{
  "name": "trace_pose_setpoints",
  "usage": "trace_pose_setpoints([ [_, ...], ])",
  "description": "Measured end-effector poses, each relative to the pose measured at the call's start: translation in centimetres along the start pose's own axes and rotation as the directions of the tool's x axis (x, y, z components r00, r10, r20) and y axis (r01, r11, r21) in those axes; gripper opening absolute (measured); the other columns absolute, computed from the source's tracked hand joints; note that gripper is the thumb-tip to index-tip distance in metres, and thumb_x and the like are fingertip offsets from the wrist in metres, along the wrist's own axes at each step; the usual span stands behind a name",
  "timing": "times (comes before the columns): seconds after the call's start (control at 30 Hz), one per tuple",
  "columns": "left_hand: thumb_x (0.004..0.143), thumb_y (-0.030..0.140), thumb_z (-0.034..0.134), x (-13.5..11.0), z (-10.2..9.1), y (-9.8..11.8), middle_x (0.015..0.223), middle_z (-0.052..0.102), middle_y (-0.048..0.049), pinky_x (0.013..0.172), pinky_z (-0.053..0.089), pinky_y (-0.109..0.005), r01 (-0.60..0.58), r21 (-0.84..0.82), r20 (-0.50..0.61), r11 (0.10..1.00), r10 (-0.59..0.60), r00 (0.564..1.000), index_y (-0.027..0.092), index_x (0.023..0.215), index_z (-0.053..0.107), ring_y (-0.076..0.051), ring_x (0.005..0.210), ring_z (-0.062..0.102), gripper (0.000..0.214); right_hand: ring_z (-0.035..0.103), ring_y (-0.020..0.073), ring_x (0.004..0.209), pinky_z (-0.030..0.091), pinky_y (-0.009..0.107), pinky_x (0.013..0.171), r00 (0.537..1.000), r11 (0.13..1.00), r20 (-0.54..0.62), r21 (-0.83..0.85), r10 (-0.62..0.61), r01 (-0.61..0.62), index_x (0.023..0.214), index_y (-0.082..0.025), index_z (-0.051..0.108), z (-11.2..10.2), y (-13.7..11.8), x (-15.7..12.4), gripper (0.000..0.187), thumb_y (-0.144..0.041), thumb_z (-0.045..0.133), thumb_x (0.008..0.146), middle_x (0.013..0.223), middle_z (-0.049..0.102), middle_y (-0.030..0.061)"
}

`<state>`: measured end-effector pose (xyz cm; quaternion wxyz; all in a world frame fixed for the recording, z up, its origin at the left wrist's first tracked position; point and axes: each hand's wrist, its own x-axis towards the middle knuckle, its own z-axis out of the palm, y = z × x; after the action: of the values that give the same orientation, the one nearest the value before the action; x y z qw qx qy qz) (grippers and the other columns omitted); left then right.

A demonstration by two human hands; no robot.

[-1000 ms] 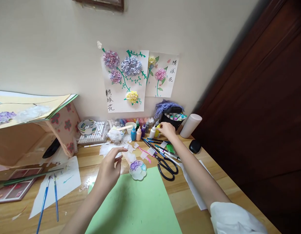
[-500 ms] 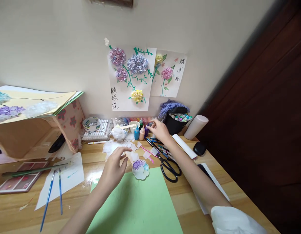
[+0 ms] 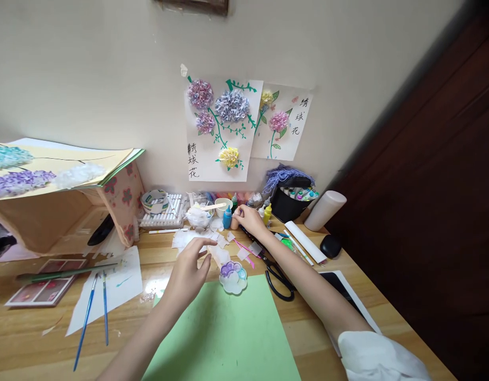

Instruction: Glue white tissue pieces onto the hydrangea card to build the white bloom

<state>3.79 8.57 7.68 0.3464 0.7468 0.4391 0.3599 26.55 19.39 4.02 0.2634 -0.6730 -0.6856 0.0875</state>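
My right hand (image 3: 247,219) reaches to the row of small paint bottles at the back of the desk and its fingers close on a peach-coloured bottle (image 3: 234,223) beside the blue bottle (image 3: 227,217). My left hand (image 3: 188,272) hovers over the desk with fingers loosely spread, holding nothing, just left of the flower-shaped paint palette (image 3: 233,275). A green paper sheet (image 3: 224,333) lies in front of me. Small white paper scraps (image 3: 191,238) lie beyond the left hand.
Black scissors (image 3: 279,278) and several pens lie right of the palette. A yellow bottle (image 3: 267,213), a black marker holder (image 3: 292,201) and a pale cylinder (image 3: 325,210) stand at the back right. Two blue brushes (image 3: 94,317) lie left on white paper. A cardboard box (image 3: 49,211) sits far left.
My right hand has moved leftward along the bottle row, from the yellow bottle to the peach one. My left hand has stayed nearly in place. The camera has shifted a little.
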Motion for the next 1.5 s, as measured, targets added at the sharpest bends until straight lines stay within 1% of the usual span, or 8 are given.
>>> trace_pose_setpoints([
  [0.3, 0.083, 0.021, 0.042, 0.0, 0.2, -0.3, 0.11, 0.057, -0.004, 0.091, 0.05, -0.037, 0.018, 0.028, -0.001, 0.999, -0.018, 1.0, 0.023, 0.102, 0.055, -0.018, 0.108, 0.053, 0.024, 0.061, 0.0161, 0.073, 0.039, 0.024, 0.064, 0.998, 0.999, -0.044, -0.013, -0.04, 0.039, 0.087, -0.019, 0.061, -1.5, -0.2, 0.3, 0.019, -0.036, 0.062, 0.077, 0.078, 0.067, 0.0029],
  [0.47, 0.085, 0.023, 0.04, 0.0, 0.3, -0.2, 0.108, 0.059, -0.0048, 0.09, 0.05, -0.039, 0.02, 0.056, -0.01, 0.998, -0.019, 1.0, 0.024, 0.101, 0.057, -0.019, 0.106, 0.055, 0.023, 0.061, 0.0169, 0.087, 0.042, 0.025, 0.076, 0.995, 0.995, -0.092, -0.1, -0.031, 0.022, 0.099, -0.017, 0.062, -3.4, -0.7, 3.0, 0.022, -0.03, 0.054, 0.083, 0.092, 0.067, 0.0071],
  [0.67, 0.086, 0.025, 0.041, -0.1, 0.3, -0.3, 0.11, 0.059, -0.0045, 0.091, 0.05, -0.038, 0.026, 0.064, 0.0, 0.998, -0.026, 1.0, 0.024, 0.102, 0.056, -0.019, 0.106, 0.055, 0.023, 0.064, 0.0194, 0.08, 0.045, 0.023, 0.068, 0.995, 0.984, 0.086, -0.178, 0.042, -0.026, 0.075, -0.016, 0.07, -2.7, -0.7, 7.8, 0.015, -0.015, 0.073, 0.06, 0.081, 0.071, 0.0068],
  [0.87, 0.085, 0.026, 0.041, 0.0, -0.3, -0.3, 0.109, 0.06, -0.0044, 0.088, 0.051, -0.036, 0.023, 0.084, -0.01, 0.996, -0.022, 1.0, 0.024, 0.101, 0.057, -0.018, 0.105, 0.056, 0.022, 0.065, 0.0198, 0.073, 0.044, 0.023, 0.06, 0.987, 0.979, 0.149, -0.201, 0.061, -0.031, 0.068, -0.016, 0.071, -1.8, -0.8, 9.0, 0.016, -0.018, 0.076, 0.054, 0.073, 0.071, 0.007],
  [1.03, 0.084, 0.024, 0.042, 0.0, -0.3, -0.4, 0.11, 0.06, -0.0046, 0.087, 0.05, -0.036, 0.046, 0.091, -0.001, 0.995, -0.046, 0.999, 0.024, 0.102, 0.056, -0.019, 0.105, 0.056, 0.023, 0.065, 0.019, 0.075, 0.044, 0.023, 0.062, 0.997, 0.986, 0.07, -0.163, 0.038, -0.026, 0.07, -0.016, 0.07, -3.3, -0.9, 8.1, 0.015, -0.024, 0.073, 0.058, 0.076, 0.071, 0.0066],
  [1.3, 0.084, 0.02, 0.042, -0.4, -0.2, 0.7, 0.106, 0.06, -0.0046, 0.087, 0.046, -0.035, 0.057, 0.087, -0.029, 0.995, -0.054, 0.998, 0.023, 0.1, 0.056, -0.019, 0.103, 0.055, 0.021, 0.062, 0.0165, 0.07, 0.044, 0.024, 0.062, 0.985, 0.991, -0.158, 0.112, -0.061, 0.08, 0.073, -0.017, 0.057, -9.6, -0.1, 4.1, 0.019, -0.034, 0.065, 0.068, 0.071, 0.066, 0.0025],
  [1.4, 0.086, 0.02, 0.041, -0.5, 0.0, 1.1, 0.104, 0.06, -0.0044, 0.085, 0.045, -0.034, 0.049, 0.042, -0.043, 0.998, -0.047, 0.998, 0.023, 0.1, 0.056, -0.019, 0.099, 0.055, 0.021, 0.061, 0.0181, 0.073, 0.047, 0.028, 0.065, 0.966, 0.903, -0.243, 0.39, -0.091, 0.183, 0.071, -0.019, 0.048, -10.7, 0.4, 1.6, 0.026, -0.04, 0.064, 0.071, 0.076, 0.064, 0.0035],
  [1.5, 0.086, 0.024, 0.044, -0.5, 1.2, 1.8, 0.106, 0.057, -0.0063, 0.082, 0.046, -0.033, 0.039, -0.018, -0.066, 0.999, -0.04, 0.997, 0.022, 0.104, 0.054, -0.019, 0.098, 0.054, 0.021, 0.061, 0.0212, 0.084, 0.05, 0.033, 0.073, 0.981, 0.767, -0.131, 0.612, -0.142, 0.193, 0.074, -0.021, 0.044, -10.9, -0.3, -2.0, 0.03, -0.042, 0.065, 0.072, 0.086, 0.064, 0.006],
])
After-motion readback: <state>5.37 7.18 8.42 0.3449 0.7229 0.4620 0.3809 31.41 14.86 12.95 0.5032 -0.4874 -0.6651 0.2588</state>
